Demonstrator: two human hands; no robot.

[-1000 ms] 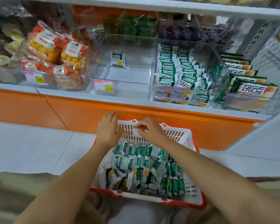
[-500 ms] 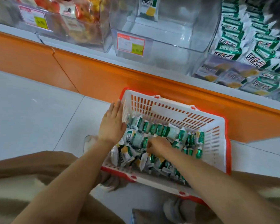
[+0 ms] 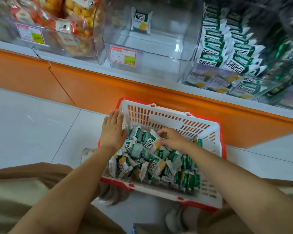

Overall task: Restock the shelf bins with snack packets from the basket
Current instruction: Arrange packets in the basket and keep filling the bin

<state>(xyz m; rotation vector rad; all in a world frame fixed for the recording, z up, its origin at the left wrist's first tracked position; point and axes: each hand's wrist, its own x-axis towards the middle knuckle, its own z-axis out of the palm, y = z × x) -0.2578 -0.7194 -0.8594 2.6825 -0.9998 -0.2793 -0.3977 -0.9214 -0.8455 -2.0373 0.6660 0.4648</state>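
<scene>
While left hand stays against basket — right hand now pinches packet.

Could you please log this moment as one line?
left hand: open, on basket rim | right hand: pinching snack packet | middle bin: nearly empty

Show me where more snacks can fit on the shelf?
The middle clear bin is nearly bare, just one packet at its back, between the orange-bag bin and the green-packet bin. Those two are crowded. The basket is heaped too.
</scene>
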